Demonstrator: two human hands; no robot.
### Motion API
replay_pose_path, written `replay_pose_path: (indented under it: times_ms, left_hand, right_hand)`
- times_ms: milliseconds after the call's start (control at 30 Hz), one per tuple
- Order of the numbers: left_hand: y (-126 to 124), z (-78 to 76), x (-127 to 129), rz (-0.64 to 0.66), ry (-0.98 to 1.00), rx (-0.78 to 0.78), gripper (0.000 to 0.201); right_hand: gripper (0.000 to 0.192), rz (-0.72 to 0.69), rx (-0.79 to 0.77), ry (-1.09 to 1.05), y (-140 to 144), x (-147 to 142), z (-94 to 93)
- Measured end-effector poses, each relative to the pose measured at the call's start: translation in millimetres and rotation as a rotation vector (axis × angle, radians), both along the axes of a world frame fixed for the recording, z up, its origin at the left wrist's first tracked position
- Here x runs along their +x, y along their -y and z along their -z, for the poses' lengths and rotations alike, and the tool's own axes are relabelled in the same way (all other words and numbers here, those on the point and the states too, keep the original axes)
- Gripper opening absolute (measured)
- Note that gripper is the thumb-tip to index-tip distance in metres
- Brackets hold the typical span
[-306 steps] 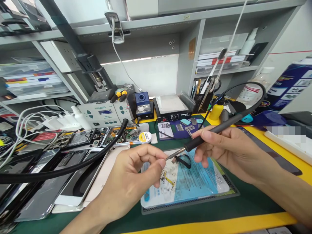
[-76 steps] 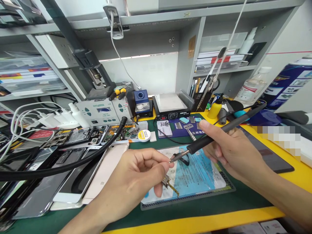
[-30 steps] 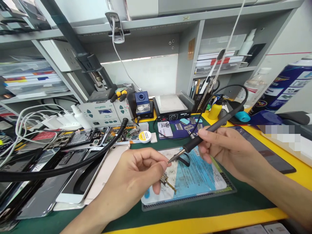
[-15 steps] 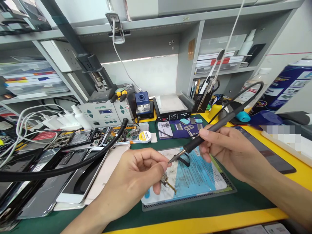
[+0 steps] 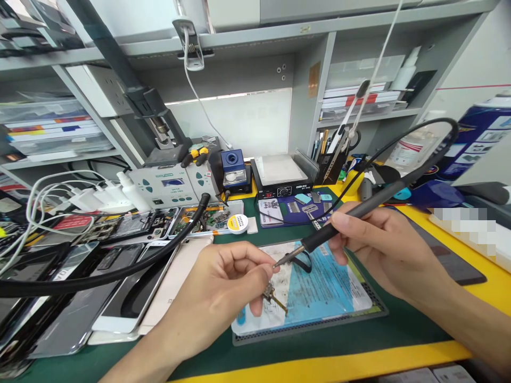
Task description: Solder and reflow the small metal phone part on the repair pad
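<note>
My right hand (image 5: 371, 244) is closed round a black soldering iron (image 5: 339, 223), its cable looping up and back behind it. The iron's metal tip points down to the left and meets the fingertips of my left hand (image 5: 235, 282). That left hand pinches a small circuit board (image 5: 269, 291), from which a thin gold-brown strip sticks out towards the lower right. Most of the board is hidden behind my fingers and thumb. Beneath both hands lies a blue and white printed pad (image 5: 319, 292), with a small black loop (image 5: 302, 260) on it.
Several phones (image 5: 123, 287) lie at the left, crossed by a thick black hose (image 5: 159, 258). Behind stand a grey soldering station (image 5: 173, 183), a blue iron stand (image 5: 235, 170) and a heating plate (image 5: 281, 175). A round white tub (image 5: 237, 224) sits beside a parts tray (image 5: 207, 218).
My right hand and the rear of the soldering iron have shifted slightly right, and the cable loop has swung right. The tip stays by my left fingertips, and my left hand has barely moved.
</note>
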State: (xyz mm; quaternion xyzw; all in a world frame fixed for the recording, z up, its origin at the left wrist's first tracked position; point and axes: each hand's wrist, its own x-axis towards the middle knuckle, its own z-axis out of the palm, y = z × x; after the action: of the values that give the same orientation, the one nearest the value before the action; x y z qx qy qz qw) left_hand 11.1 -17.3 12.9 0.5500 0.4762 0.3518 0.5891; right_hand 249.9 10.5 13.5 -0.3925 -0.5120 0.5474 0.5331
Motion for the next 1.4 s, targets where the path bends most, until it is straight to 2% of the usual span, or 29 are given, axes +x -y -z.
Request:
replay_pose_path:
  times_ms: [167,533,667,767,1033,1133,1233,1400]
  left_hand:
    - [1.5,-0.8,0.1,-0.010,-0.004,-0.002,0.018]
    - [0.6,1.6,-0.4,-0.018,0.003,-0.019,0.010]
    - [0.0,0.2,0.2,0.006,0.007,-0.022,0.012]
    - [-0.7,0.0,-0.5,0.016,0.021,-0.031,0.014]
    - [-2.3,-4.2,-2.6,-0.087,0.039,-0.046,0.011]
    - [-4.6,-5.8,-4.1,-0.116,0.035,-0.044,0.010]
    - [-7.9,-5.9,-7.9,-0.138,0.063,-0.015,0.016]
    - [-15.0,-7.2,-19.4,-0.294,0.180,0.093,0.033]
  right_hand:
    - [0.025,0.006,0.103,0.085,1.5,4.0,2.5]
    - [0.016,0.013,0.216,0.189,5.5,4.8,7.2]
    - [0.017,0.002,0.165,0.131,4.2,2.2,8.5]
    - [0.018,-0.065,0.096,0.042,2.2,1.6,6.7]
    - [0.028,-0.245,-0.012,-0.132,-2.8,15.0,-5.7]
    - [0.025,-0.215,-0.003,-0.142,-5.1,17.7,-8.3]
    - [0.023,-0.139,-0.026,-0.143,-9.9,14.7,-9.8]
    - [0.039,0.025,-0.058,-0.141,-22.0,6.2,-4.5]
